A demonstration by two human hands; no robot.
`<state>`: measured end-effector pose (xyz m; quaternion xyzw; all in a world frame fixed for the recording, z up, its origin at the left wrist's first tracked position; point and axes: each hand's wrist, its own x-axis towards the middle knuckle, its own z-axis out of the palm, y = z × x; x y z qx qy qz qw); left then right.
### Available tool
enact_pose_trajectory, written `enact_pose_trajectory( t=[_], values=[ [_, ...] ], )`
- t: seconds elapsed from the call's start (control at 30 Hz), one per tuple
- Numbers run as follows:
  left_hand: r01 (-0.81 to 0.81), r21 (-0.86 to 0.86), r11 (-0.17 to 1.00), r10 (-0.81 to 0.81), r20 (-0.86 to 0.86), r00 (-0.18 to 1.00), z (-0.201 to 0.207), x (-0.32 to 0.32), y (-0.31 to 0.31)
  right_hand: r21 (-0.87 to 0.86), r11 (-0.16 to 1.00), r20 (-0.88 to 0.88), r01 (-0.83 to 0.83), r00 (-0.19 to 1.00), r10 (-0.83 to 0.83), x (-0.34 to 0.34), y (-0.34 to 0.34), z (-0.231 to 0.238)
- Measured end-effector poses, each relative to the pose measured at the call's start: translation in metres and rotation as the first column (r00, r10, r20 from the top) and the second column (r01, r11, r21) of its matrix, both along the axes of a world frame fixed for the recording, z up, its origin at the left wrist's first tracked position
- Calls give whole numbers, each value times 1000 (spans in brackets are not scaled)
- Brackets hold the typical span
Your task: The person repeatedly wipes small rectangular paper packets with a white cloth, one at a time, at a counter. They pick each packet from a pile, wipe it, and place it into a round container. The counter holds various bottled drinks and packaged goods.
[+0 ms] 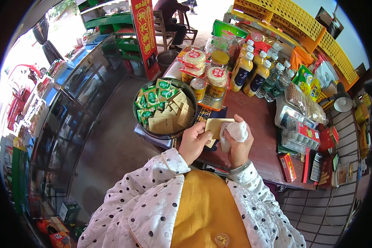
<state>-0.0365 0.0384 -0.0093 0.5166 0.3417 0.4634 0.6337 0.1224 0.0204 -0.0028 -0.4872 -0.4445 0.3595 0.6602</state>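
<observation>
My left hand (pixel 193 142) pinches a flat beige paper packet (pixel 215 125) between thumb and fingers, above the table's near edge. A crumpled white cloth (pixel 238 131) is gripped in my right hand (pixel 240 149), touching the packet's right side. Just left of my hands stands a round dark pot (pixel 166 135). Inside it, green-and-white sachets (pixel 152 97) pile up at the back and left, with plain brown paper packets (pixel 161 125) toward the front and right. Whether the packet in my hand is sealed or torn, I cannot tell.
Jars and cans (pixel 198 87) stand on a tray beyond my hands. Bottles (pixel 260 76) fill the back of the red-brown table (pixel 256 120). Clear plastic boxes (pixel 299 134), a red box (pixel 287 167) and a calculator (pixel 315 166) lie right. Glass cases (pixel 91 66) run along the left.
</observation>
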Motion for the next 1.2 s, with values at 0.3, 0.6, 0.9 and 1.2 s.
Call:
enact_pose_trajectory(
  t=[0.3,0.6,0.9,1.2],
  values=[
    [135,-365,921,-62,205,977,15,-10,1,374,913,606,-161,787,-110,-10,-8,16],
    [13,-362,932,104,302,948,5,-24,15,390,783,831,-486,552,-71,-17,-10,25],
    [75,-120,990,-66,84,994,22,-22,8,246,955,464,-166,885,35,-18,-8,23],
    [195,9,981,-195,6,981,13,-17,-6,82,980,362,-180,922,139,-17,-11,13]
  ],
)
